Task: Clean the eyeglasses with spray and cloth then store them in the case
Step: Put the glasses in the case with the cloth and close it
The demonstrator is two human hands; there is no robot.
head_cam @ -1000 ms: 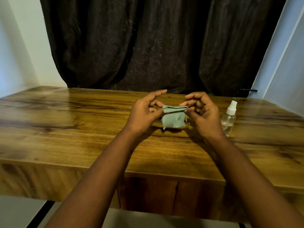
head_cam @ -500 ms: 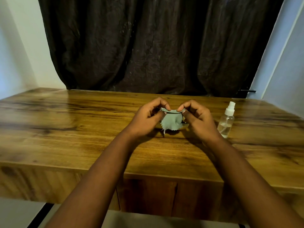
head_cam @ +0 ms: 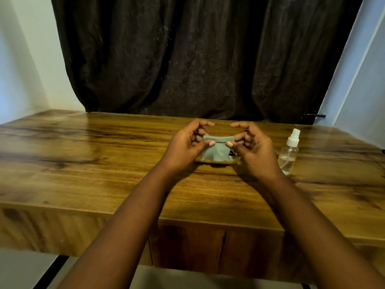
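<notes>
Frame center: left hand (head_cam: pixel 184 146) & right hand (head_cam: pixel 251 149) each pinch green cloth (head_cam: pixel 215 151), prob. folding it; spray bottle (head_cam: pixel 289 152) stands at right.

Home rm: wood table (head_cam: pixel 83 155), dark curtain (head_cam: pixel 198 59).

The hands are drawing slightly apart compared with half a second ago, the left hand (head_cam: pixel 185 146) and right hand (head_cam: pixel 251 149) stretching the green cloth (head_cam: pixel 216 151) wider between their thumbs, index fingers lifting off it.
</notes>
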